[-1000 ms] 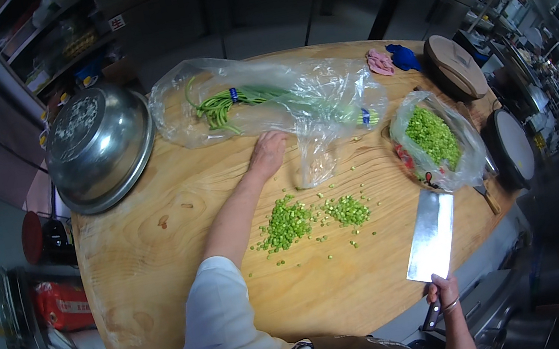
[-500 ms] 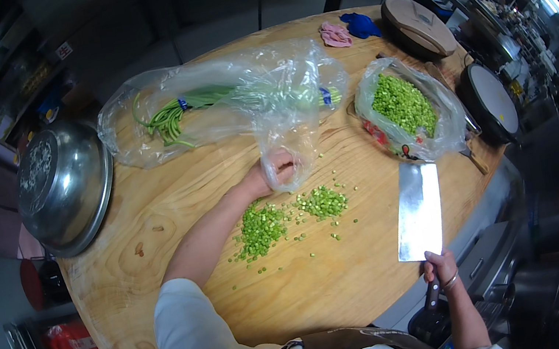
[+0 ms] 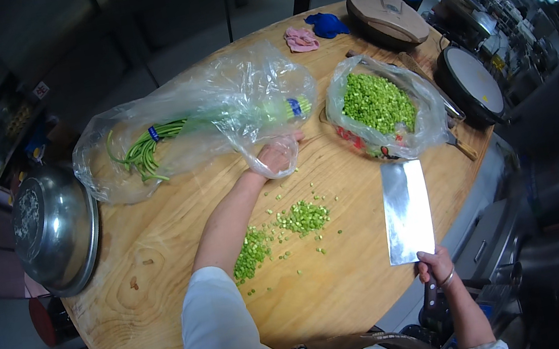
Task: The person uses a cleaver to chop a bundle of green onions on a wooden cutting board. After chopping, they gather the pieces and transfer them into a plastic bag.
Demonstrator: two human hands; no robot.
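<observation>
A clear plastic bag (image 3: 199,99) lies across the far middle of the table, with a bundle of long green stalks (image 3: 141,154) tied with blue bands inside it. My left hand (image 3: 279,153) is in the loose near end of that bag, its fingers stretched out to the right under and past the film; they grip no stalk. Chopped green stalk pieces lie in two small heaps (image 3: 303,216) in front of this hand, the left one partly behind my forearm. At the right my right hand (image 3: 436,266) holds a cleaver (image 3: 407,215) by its dark handle, blade flat and pointing away from me.
An open plastic bag (image 3: 429,133) full of chopped green pieces (image 3: 377,101) stands beyond the cleaver. An upturned metal basin (image 3: 54,229) sits at the left edge. Pink cloth (image 3: 301,39), blue cloth (image 3: 326,25), a brown lidded case (image 3: 388,17) and a round pan (image 3: 474,84) line the far right.
My left hand has moved farther away and slightly right at the bag's end, its fingers straightening. The cleaver stays in my right hand. The whole view has shifted a little.
</observation>
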